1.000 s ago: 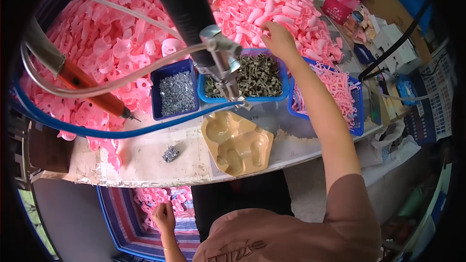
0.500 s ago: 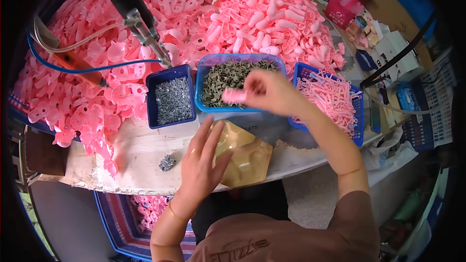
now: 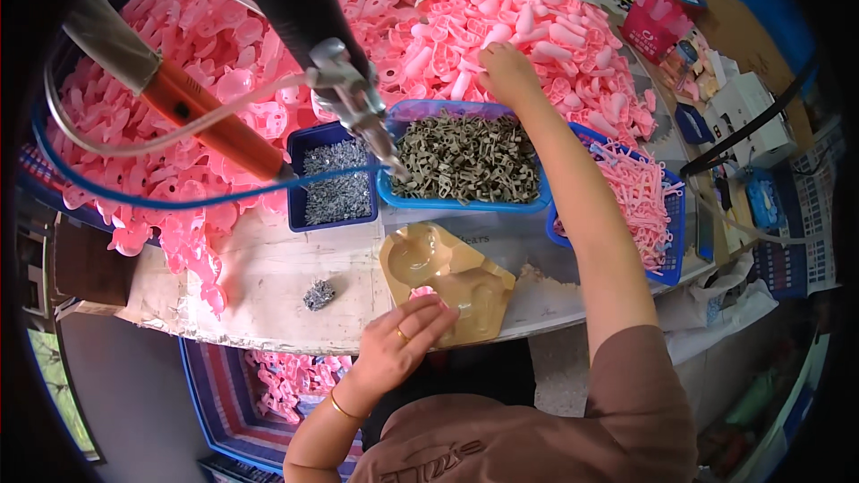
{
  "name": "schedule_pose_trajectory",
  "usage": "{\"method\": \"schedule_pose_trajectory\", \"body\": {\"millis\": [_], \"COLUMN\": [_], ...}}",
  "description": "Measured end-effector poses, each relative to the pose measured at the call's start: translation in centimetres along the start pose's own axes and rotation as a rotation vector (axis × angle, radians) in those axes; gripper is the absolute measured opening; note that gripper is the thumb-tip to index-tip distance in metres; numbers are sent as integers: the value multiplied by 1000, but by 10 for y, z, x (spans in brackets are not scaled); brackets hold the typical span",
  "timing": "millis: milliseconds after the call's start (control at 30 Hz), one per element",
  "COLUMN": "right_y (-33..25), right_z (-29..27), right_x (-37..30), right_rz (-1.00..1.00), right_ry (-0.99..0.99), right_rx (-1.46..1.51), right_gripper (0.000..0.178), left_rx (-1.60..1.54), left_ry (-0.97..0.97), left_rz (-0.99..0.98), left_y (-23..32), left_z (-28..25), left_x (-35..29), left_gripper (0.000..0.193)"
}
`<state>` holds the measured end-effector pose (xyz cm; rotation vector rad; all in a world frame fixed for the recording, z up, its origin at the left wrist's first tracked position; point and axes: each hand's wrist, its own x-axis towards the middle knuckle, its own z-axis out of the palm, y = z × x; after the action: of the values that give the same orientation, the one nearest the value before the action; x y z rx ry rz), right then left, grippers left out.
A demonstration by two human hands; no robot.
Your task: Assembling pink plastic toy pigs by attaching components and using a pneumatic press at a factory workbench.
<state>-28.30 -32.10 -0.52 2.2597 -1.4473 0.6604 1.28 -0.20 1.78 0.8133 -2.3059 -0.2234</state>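
Observation:
My left hand (image 3: 407, 340) lies over the near edge of a tan moulded fixture (image 3: 488, 291), its fingers together against a small pink plastic part (image 3: 422, 292); most of that part is hidden under them. With its arm stretched forward, my right hand (image 3: 512, 74) is at the heap of hollow pink plastic parts (image 3: 559, 36) at the back. Its fingers are curled down among them, and whatever they hold is hidden. Between the fixture and the heap stands a blue tub (image 3: 465, 204) of small grey-brown clip-like pieces (image 3: 465, 156).
A dark blue bin (image 3: 295, 206) holds small screws; a small screw pile (image 3: 318, 295) lies nearer. At right, a blue basket (image 3: 677, 250) holds thin pink pieces. Over the left side hang a black tool with a metal tip (image 3: 353, 94) and an orange-handled tool (image 3: 210, 116). Pink shells (image 3: 179, 179) cover the left.
My right hand has moved from above the tub, where it held a pink part, to the back heap. My left hand has come down onto the fixture's near edge, and the view has shifted.

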Motion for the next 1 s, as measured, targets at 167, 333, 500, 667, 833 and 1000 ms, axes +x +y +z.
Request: {"method": "schedule_pose_trajectory", "body": {"millis": [167,333,500,667,833,1000], "right_y": [-34,-79,-119,-141,-161,-191], "right_z": [-72,-158,-195,-210,-205,-198], "right_x": [-43,-118,-165,-192,-194,-194], "right_rz": [128,495,425,387,348,250], "right_ry": [-33,-267,-307,-365,-379,-495], "right_rx": [298,838,940,985,1014,1013], "right_gripper": [17,22,22,22,21,24], "left_rx": [-12,-85,-58,-144,-22,-34], "left_ry": [-95,-142,-271,-174,-133,-106], "left_rz": [-33,7,108,36,26,125], "left_y": [1,14,21,25,28,26], "left_z": [-1,5,52,61,64,46], "left_x": [-24,-21,-9,-17,-21,-34], "left_gripper": [45,45,44,40,39,42]}}
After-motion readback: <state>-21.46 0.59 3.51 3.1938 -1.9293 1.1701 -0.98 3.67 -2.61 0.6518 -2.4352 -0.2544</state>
